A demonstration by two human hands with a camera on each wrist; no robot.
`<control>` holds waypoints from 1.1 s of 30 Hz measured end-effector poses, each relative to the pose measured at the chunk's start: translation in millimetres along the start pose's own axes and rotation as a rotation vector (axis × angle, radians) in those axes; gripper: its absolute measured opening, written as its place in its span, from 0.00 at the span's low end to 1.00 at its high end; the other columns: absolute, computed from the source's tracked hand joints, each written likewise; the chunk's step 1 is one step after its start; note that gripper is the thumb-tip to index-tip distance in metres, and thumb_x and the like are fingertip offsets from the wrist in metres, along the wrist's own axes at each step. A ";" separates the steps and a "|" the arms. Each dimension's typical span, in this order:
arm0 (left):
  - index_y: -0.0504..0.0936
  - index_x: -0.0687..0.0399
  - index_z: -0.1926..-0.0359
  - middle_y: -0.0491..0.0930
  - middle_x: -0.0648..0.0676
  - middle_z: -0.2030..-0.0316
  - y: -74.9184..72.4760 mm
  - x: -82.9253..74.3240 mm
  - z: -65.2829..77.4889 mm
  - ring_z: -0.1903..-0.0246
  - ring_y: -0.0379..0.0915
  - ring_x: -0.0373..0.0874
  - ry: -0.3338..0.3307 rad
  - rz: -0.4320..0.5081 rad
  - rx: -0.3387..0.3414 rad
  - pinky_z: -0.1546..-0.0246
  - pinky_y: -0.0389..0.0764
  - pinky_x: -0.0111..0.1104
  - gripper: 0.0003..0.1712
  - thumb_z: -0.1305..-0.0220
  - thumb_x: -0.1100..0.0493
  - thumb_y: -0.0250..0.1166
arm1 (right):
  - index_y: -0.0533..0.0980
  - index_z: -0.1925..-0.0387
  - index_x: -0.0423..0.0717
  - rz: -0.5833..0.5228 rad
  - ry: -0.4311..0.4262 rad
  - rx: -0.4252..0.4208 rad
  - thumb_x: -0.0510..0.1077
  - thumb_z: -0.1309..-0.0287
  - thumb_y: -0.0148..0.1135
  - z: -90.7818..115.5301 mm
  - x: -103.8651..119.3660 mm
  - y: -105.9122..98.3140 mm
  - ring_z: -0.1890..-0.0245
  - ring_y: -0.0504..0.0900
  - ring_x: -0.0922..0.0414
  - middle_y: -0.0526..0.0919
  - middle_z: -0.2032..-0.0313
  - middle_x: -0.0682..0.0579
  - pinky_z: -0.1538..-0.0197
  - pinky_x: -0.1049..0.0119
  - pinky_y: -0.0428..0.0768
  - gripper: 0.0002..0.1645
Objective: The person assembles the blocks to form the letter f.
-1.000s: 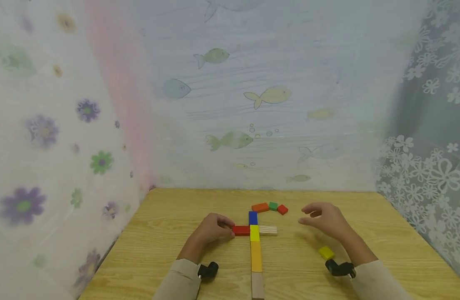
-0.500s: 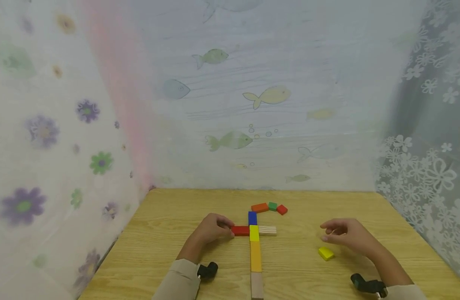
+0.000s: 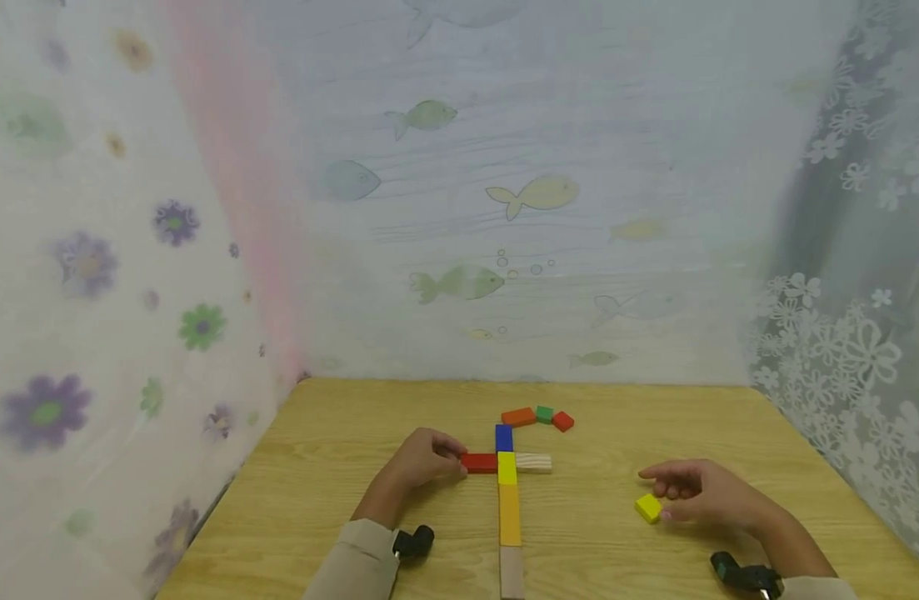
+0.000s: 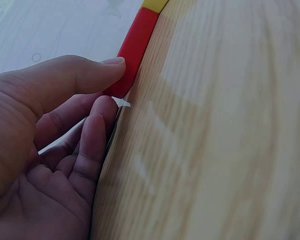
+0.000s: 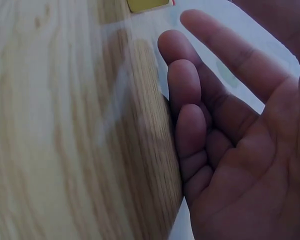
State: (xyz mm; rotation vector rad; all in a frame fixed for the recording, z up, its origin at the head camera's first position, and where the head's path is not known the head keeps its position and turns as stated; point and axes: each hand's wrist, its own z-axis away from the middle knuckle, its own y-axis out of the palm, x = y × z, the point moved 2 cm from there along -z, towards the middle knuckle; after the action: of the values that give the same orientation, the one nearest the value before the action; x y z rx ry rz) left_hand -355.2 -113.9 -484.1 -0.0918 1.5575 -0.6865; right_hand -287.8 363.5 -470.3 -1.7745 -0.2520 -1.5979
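Note:
At the left end of a red block [image 3: 479,463] my left hand [image 3: 422,461] pinches it, and the left wrist view shows the thumb [image 4: 97,77] along its side. That block butts against a yellow block [image 3: 507,468] at the middle of a cross-shaped layout. A pale wooden block [image 3: 534,462] extends to the right, a blue block [image 3: 504,438] lies above, and an orange-yellow block [image 3: 509,515] below. My right hand [image 3: 717,493] is beside a loose yellow block [image 3: 648,508], fingers parted and loosely bent. Whether the thumb touches that block cannot be told.
An orange block [image 3: 518,417], a green block [image 3: 545,414] and a small red block [image 3: 563,422] curve rightward from the blue block's top. A tan block [image 3: 511,572] continues the column towards me. The wooden table [image 3: 339,408] meets patterned curtains at its back and sides.
My right hand has moved right and down towards me, to the loose yellow block. My left hand has stayed on the red block.

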 end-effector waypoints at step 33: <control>0.90 0.56 0.52 0.86 0.52 0.63 -0.9 1.5 -0.9 0.63 0.78 0.45 0.005 0.024 0.024 0.56 0.81 0.36 0.16 0.41 0.60 0.77 | 0.81 0.43 0.34 0.124 -0.058 -0.024 0.36 0.36 0.68 -1.2 -3.8 2.7 0.48 0.84 0.64 0.84 0.46 0.40 0.47 0.73 0.81 0.21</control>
State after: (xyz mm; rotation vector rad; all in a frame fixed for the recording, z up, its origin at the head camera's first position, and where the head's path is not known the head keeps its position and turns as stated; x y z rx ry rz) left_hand -356.5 -114.9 -485.1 -0.0533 1.5525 -0.6870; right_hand -287.9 362.0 -474.9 -1.8201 -0.1477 -1.4690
